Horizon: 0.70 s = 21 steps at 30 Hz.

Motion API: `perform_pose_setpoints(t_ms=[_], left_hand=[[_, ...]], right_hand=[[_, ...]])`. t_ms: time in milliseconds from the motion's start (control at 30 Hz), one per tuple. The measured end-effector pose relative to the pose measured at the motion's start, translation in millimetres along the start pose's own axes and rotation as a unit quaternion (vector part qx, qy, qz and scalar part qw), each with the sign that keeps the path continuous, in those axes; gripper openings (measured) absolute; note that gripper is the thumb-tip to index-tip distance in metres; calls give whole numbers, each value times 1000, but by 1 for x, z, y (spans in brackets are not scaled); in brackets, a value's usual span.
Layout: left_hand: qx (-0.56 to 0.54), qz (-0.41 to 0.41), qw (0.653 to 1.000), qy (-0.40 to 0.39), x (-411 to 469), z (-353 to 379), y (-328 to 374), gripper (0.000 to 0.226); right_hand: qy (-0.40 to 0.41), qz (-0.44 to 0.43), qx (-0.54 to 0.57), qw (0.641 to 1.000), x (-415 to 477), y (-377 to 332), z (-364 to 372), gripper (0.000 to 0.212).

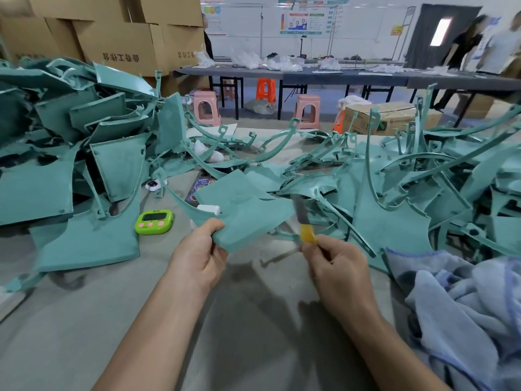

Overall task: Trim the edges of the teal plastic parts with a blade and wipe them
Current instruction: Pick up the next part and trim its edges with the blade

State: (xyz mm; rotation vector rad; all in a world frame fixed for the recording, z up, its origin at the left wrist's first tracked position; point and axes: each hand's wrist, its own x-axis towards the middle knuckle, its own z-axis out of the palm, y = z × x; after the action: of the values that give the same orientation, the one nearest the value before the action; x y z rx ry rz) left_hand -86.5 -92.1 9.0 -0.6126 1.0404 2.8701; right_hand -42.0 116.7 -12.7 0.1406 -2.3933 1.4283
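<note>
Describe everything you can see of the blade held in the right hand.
The blade is a narrow grey strip, metal by the look, with a yellow lower end. It stands nearly upright, leaning slightly left, blurred. The right hand pinches the yellow end; the upper part lies at the right edge of the teal part gripped by the left hand, but contact cannot be told.
</note>
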Motion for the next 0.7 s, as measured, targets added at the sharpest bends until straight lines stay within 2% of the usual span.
perform_pose_setpoints(t_ms=[67,133,200,333,400,433,500,567,600,633,700], left_hand=[[5,4,1000,3,-1,3,-3,38],[7,3,1000,1,-3,6,-5,34],[5,0,1000,0,-4,5,-4,33],[1,-6,1000,6,-2,-2,5,36],[-3,-10,1000,3,-4,-3,7,29],[-1,-12,1000,2,-5,-2,6,27],[16,-13,1000,1,-7,1,3,23],[34,-4,999,1,-7,5,0,20],[43,0,999,0,-6,5,-1,19],[49,4,999,-3,-5,4,-2,19],[65,23,998,-1,-3,0,-2,19]], right_hand=[[-105,-59,-9,993,-7,-9,5,30],[-181,-113,-79,974,-12,-16,14,23],[-155,-112,-128,973,-7,-14,19,26],[20,24,-131,991,3,1,6,39],[68,41,-108,991,4,8,-1,35],[54,29,-73,995,4,9,-3,33],[-39,-16,3,999,-4,-1,1,31],[-134,-77,-17,988,-10,-11,10,31],[-151,-100,-56,982,-12,-12,14,30],[-143,-104,-90,980,-11,-11,16,28],[-73,-48,-105,991,-5,-8,12,24]])
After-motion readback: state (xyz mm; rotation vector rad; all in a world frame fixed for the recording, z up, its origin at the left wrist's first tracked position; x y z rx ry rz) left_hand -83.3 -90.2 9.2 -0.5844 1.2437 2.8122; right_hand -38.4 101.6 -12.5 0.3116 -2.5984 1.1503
